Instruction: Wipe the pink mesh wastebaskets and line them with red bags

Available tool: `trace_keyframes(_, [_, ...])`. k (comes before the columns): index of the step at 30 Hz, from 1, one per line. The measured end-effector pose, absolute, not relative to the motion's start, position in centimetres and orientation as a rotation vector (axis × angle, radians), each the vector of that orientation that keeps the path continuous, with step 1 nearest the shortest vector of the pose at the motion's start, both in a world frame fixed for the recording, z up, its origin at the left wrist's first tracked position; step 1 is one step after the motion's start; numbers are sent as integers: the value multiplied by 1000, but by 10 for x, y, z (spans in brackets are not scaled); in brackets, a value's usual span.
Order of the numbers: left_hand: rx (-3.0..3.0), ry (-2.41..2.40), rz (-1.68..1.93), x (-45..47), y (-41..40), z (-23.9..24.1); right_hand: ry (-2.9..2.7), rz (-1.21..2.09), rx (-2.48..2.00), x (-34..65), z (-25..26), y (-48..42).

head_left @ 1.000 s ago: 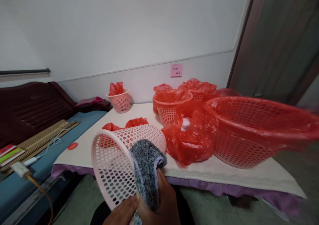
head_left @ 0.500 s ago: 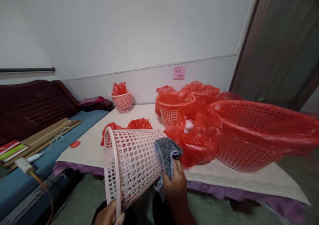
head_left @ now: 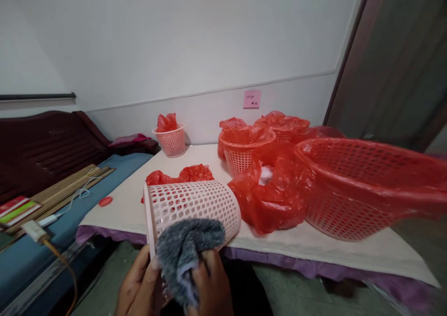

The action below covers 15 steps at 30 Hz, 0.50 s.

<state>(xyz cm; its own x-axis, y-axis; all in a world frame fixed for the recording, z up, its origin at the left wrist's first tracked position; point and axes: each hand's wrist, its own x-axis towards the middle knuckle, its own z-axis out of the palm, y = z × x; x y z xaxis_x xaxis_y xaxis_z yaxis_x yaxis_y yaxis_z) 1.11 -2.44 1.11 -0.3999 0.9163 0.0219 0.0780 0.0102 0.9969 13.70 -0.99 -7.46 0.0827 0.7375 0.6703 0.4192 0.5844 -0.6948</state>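
A pale pink perforated plastic wastebasket (head_left: pixel 195 197) lies on its side in front of me, its rim facing left. My left hand (head_left: pixel 139 281) grips that rim low down, the thumb on the outside. In my right hand (head_left: pixel 211 283) is a bunched grey cloth (head_left: pixel 188 241), pressed against the basket's near side and hiding part of its holes. A crumpled red plastic bag (head_left: pixel 197 172) lies on the table just behind the basket. Right of the basket's base sits a puffed red bag (head_left: pixel 275 199) with something white on it.
Red-lined baskets stand to the right, a large one (head_left: pixel 349 209) and a smaller one (head_left: pixel 239 160). Another pink basket (head_left: pixel 173 143) stands at the back left. A red disc (head_left: pixel 105 201) lies on the cream-covered table (head_left: pixel 122 218). A power strip (head_left: pixel 35 232) rests on the blue bench at left.
My right hand has carried the cloth leftward, from near the basket's base toward its rim. The basket has swung, its base now turned more to the right. My left hand still holds the rim.
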Motion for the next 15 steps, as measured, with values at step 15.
trace_keyframes(15, [849, 1705, 1589, 44, 4, 43, -1381, 306, -1253, 129, -101, -27])
